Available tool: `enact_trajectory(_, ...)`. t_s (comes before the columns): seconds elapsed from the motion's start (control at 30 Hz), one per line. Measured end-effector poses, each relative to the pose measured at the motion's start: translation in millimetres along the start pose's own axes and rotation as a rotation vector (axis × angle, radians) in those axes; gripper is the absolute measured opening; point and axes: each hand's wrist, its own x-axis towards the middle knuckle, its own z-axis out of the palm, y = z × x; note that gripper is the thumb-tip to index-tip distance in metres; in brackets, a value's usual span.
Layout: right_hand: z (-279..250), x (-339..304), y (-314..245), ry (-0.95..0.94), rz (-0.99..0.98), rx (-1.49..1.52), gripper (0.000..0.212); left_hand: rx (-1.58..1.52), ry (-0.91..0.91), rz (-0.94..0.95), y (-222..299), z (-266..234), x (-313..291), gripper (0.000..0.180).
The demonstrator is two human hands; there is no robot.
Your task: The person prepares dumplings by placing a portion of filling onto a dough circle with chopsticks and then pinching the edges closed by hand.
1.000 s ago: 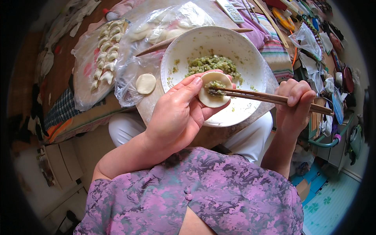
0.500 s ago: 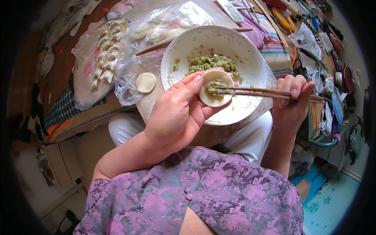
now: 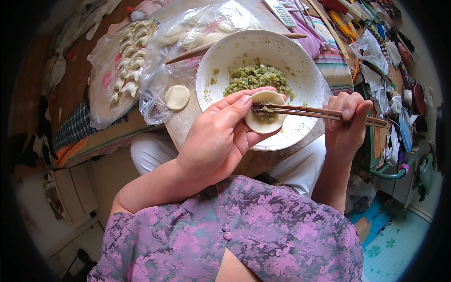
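Note:
My left hand (image 3: 213, 131) holds a round dumpling wrapper (image 3: 256, 124) over the near side of a white bowl, thumb at its edge and fingers beneath. A small mound of green filling (image 3: 266, 117) lies in the middle of the wrapper. With my right hand (image 3: 346, 123) I grip a pair of brown chopsticks (image 3: 305, 111), whose tips lie across the filling. More chopped green filling (image 3: 258, 79) is heaped inside the white bowl (image 3: 300, 61). To the bowl's left, one flat wrapper (image 3: 177, 97) rests on the board.
Folded dumplings (image 3: 127, 68) stand in rows on a plastic-covered board at the left. Clear plastic (image 3: 206, 23) covers pale dough pieces behind the bowl, near a tapered rolling pin (image 3: 183, 57). A remote control (image 3: 281, 14) lies at the back; clutter fills the right side.
The chopsticks have shifted left and now lie flatter across the filling, which is pressed lower on the wrapper. My left hand with the wrapper sits slightly lower and farther right.

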Motion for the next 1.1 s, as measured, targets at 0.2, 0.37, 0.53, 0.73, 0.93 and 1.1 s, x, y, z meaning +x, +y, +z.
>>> enact_trajectory(0.2, -1, 0, -2, 0.012, 0.057, 0.009, 0.048, 0.006, 0.013, 0.01, 1, 1, 0, 0.04)
enact_trajectory(0.37, -3, 4, -17, 0.058, -0.075, 0.155, 0.05, 0.012, 0.006, 0.063, 7, -4, -2, 0.041)
enact_trajectory(0.53, -4, 2, -37, 0.099, -0.31, -0.356, 0.059, -0.038, 0.011, 0.1, 17, -3, -1, 0.044)
enact_trajectory(0.73, 56, -5, -25, -0.171, -0.289, -0.808, 0.024, -0.085, 0.023, 0.114, 20, -1, -7, 0.046)
enact_trajectory(0.93, 76, -1, -10, -0.358, -0.421, -1.056, 0.026, -0.114, -0.047, 0.064, 18, 3, -7, 0.047)
enact_trajectory(1.1, 71, 0, -7, -0.337, -0.462, -1.084, 0.025, -0.118, -0.084, 0.04, 15, 1, -5, 0.048)
